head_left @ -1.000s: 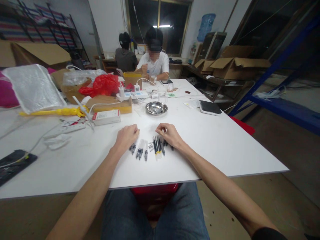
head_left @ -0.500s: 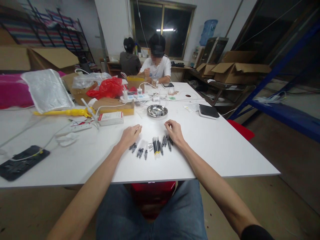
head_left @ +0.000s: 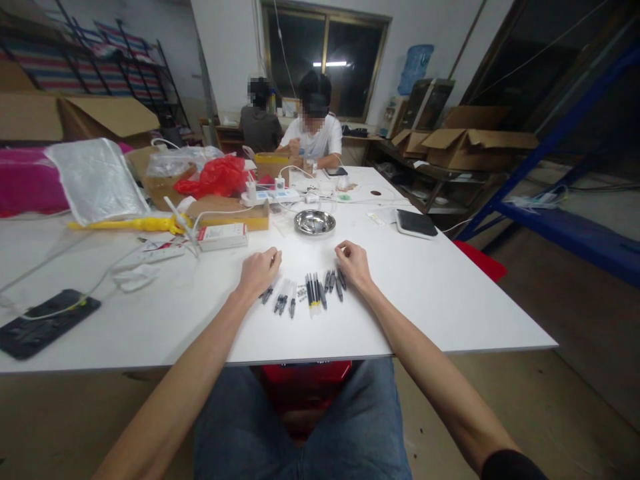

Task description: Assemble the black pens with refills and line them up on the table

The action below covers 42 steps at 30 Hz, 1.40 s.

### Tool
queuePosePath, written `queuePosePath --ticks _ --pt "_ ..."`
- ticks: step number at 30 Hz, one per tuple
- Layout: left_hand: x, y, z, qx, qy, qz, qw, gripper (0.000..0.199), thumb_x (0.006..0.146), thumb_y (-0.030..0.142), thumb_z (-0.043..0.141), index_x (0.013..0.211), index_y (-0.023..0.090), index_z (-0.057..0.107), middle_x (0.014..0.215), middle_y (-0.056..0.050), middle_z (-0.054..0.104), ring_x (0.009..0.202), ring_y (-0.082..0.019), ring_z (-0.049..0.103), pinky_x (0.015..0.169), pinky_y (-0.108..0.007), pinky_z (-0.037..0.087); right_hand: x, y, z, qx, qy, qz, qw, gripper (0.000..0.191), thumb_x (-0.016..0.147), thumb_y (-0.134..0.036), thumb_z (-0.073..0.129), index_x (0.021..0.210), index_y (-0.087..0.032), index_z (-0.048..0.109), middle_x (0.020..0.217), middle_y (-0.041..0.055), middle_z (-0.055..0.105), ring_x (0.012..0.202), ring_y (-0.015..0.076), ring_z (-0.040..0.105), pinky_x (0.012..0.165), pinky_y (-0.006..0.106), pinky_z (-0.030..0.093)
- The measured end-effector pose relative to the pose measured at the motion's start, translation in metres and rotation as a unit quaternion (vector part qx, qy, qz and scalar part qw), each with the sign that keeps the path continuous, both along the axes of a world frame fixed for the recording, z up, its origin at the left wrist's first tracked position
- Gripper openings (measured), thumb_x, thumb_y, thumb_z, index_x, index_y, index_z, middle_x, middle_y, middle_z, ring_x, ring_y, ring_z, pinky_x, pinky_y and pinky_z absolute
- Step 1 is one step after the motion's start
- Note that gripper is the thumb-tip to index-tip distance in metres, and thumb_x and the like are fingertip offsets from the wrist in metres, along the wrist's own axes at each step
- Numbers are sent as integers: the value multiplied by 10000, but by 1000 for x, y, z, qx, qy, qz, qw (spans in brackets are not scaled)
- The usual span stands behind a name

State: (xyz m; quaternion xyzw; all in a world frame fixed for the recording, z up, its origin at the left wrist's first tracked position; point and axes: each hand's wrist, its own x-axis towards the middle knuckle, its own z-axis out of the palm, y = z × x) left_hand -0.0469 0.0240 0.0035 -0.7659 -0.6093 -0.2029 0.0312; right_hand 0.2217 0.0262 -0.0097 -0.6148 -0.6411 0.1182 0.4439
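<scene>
My left hand [head_left: 260,270] rests on the white table with its fingers curled in, and no object shows in it. Beside it lie several clear pen barrels with dark tips [head_left: 281,305], partly covered by the hand at the left end. My right hand [head_left: 354,265] is loosely closed too, with nothing visible in the fingers. Close to it sit several dark grey pen parts [head_left: 330,281]. Between the hands are a row of black refills with yellow ends [head_left: 313,293] and a cluster of tiny springs [head_left: 301,293]. Farther back stands a shiny metal bowl [head_left: 315,223] with small dark bits inside.
A white-and-red box [head_left: 223,236], a power strip [head_left: 270,196] and a red plastic bag [head_left: 215,177] lie back left. At left is a black tray-like object [head_left: 47,323]. A black-topped device [head_left: 417,223] sits right. A co-worker [head_left: 315,137] sits across the table.
My right hand has shifted slightly to the right, uncovering a bit more of the dark grey parts. My left hand has drawn in a little. The parts on the table stay put.
</scene>
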Motion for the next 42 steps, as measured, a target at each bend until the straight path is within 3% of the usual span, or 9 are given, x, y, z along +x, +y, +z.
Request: queuePosePath --ticks 5,9,14,19,24,28,31,36,42 --pt "-2 2 -1 -12 7 34 999 443 1000 405 363 778 204 690 777 -89 732 755 -224 664 619 -302 297 7 2 -2 -30 33 -36 998 233 880 -371 512 835 -188 650 544 -35 525 525 151 464 592 274 305" --pt "0 0 2 -28 4 38 999 354 920 399 448 713 214 667 716 -76 706 723 -238 646 592 -311 265 2 -2 0 -19 31 -15 999 242 896 -396 521 799 -194 613 540 -46 486 535 146 440 588 272 293" --pt "1 -2 8 -75 1 0 997 297 836 384 489 623 219 613 683 -63 678 694 -231 609 578 -310 244 -13 -12 8 28 -49 155 986 262 918 -347 569 715 -182 586 696 3 570 707 166 501 708 287 366" --pt "-1 1 4 -79 4 -44 996 182 784 301 507 661 222 615 687 -50 668 684 -220 594 571 -302 248 -19 -20 18 3 -116 300 947 188 892 -368 715 915 -182 712 955 59 637 949 218 536 915 362 407" --pt "-1 5 -2 -75 -28 -19 997 190 818 293 494 695 230 625 693 -35 668 684 -213 599 585 -297 280 -15 -28 31 -29 -204 331 921 522 789 -540 792 1201 -234 692 1223 106 589 1188 298 460 1052 477 375" --pt "0 6 -4 -69 -48 1 996 191 840 313 505 714 231 623 706 -27 672 690 -207 605 588 -297 295 -17 -39 38 -74 -206 377 900 863 742 -582 815 1476 -280 475 1343 111 545 1267 312 441 1097 501 366" --pt "1 7 -6 -68 -51 9 996 166 836 320 524 733 232 620 723 -23 673 692 -204 605 588 -295 306 -18 -46 39 -129 -218 386 887 1064 698 -569 851 1574 -298 311 1387 125 522 1295 340 433 1108 532 358" --pt "2 7 -6 -76 -41 18 996 146 853 333 543 814 235 643 781 -31 695 753 -219 631 639 -293 373 -18 -53 44 -167 -232 361 887 1193 642 -528 894 1604 -273 236 1403 141 504 1313 359 426 1129 543 337" --pt "2 8 -4 -85 -32 37 995 183 881 357 533 841 221 650 813 -56 713 793 -239 649 656 -304 394 -21 -58 42 -147 -250 349 891 1213 652 -440 899 1617 -275 184 1321 134 542 1240 359 476 1089 542 392"
